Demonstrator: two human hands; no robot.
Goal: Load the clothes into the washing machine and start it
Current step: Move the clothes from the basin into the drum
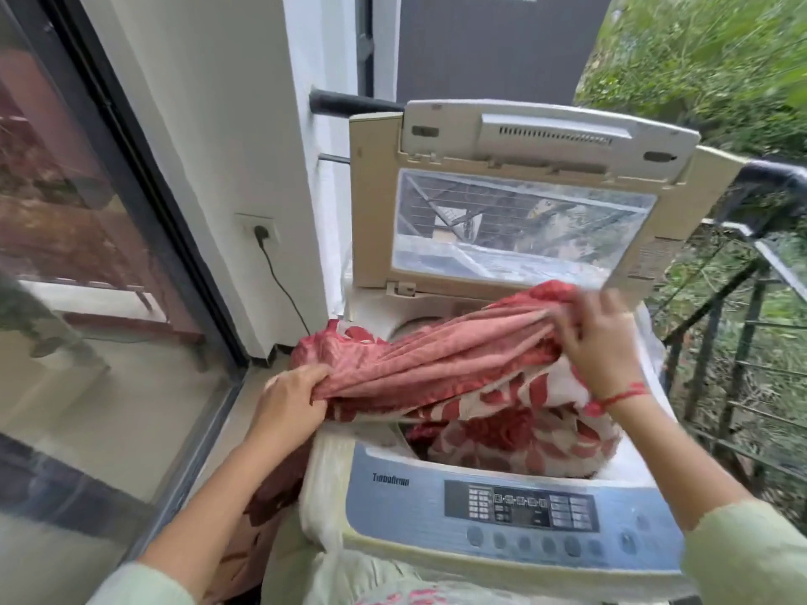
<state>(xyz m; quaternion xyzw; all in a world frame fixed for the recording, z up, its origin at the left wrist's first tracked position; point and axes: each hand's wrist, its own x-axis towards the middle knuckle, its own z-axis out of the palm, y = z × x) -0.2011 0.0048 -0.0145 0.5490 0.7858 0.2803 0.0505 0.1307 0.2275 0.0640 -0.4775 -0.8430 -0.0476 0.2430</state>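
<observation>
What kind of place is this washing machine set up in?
Probably a home balcony: the washing machine stands between a sliding glass door and a black metal railing, with greenery beyond.

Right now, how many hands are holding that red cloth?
2. The left hand grips the cloth at the left edge of the washer. The right hand grips it above the opening, just below the raised lid. No other hand shows.

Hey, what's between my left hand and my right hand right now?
In the head view, a bunched stretch of the red patterned cloth runs from the left hand to the right hand, both gripping it, over the open washing machine.
</observation>
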